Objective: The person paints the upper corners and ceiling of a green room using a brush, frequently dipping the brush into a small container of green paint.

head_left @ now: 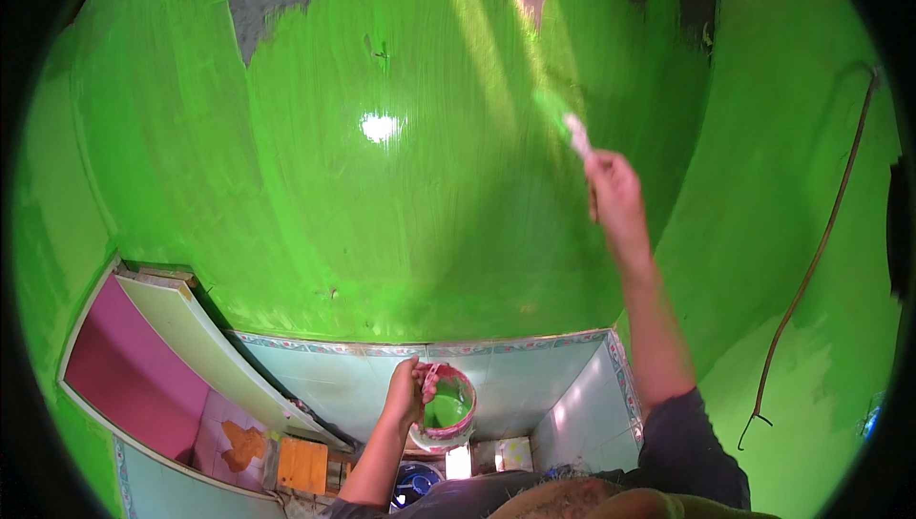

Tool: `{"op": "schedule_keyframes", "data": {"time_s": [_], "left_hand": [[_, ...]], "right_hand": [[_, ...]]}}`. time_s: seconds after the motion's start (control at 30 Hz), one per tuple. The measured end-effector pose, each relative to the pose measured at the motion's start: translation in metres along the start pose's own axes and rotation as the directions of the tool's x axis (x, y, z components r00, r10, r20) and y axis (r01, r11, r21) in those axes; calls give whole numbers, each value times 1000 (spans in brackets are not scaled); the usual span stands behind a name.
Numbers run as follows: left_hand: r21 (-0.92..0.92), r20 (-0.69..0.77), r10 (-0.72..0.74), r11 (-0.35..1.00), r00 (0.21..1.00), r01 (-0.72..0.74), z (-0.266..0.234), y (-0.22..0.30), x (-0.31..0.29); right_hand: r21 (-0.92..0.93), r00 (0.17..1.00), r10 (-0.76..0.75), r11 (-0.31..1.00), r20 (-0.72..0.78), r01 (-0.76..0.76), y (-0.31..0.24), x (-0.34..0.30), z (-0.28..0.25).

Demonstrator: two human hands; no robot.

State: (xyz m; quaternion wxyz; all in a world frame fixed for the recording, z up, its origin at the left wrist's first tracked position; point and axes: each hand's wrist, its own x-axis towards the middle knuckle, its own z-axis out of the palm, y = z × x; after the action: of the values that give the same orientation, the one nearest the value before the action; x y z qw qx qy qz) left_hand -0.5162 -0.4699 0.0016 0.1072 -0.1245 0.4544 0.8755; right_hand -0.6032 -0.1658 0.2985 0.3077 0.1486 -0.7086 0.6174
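A: Where is the brush (577, 135)?
B: Up in front of the green wall (401, 195), its pale handle rising out of the right hand (614, 185), the bristles pointing up and to the left, beyond the fingers. They blur, so I can't tell whether they touch the wall

A: And that grip?
B: Closed around the lower end of the handle, with no gap that I can see

A: How would it handle?
B: Light, I'd say, with a stiff handle and soft, bending bristles. Wet paint could make it slippery, so I'd hold the handle well clear of the bristles

A: What about the bucket (470, 397)?
B: Low down, in front of the pale tiles (334, 371), just right of the left hand (405, 390). That grip is closed on its left side at the rim; how the fingers wrap below, I can't tell

A: Heavier?
B: Probably, with green paint (442, 410) inside. Its wall looks fairly firm, but the load can slosh, so a firm hold at the rim, opening kept upward, seems wise
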Motion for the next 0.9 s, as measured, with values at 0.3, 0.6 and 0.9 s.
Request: {"op": "schedule_keyframes", "data": {"time_s": [0.3, 0.6, 0.9], "left_hand": [[-6, -139, 32, 999, 990, -33, -54, -12, -19], [-46, -277, 29, 998, 960, -43, -90, -20, -24], [-3, -390, 51, 998, 919, -57, -92, -4, -28]], "right_hand": [[-683, 731, -676, 576, -91, 448, -179, 209, 24], [-817, 500, -862, 346, -83, 462, -274, 283, 50], [-853, 779, -627, 397, 16, 338, -237, 226, 61]]}}
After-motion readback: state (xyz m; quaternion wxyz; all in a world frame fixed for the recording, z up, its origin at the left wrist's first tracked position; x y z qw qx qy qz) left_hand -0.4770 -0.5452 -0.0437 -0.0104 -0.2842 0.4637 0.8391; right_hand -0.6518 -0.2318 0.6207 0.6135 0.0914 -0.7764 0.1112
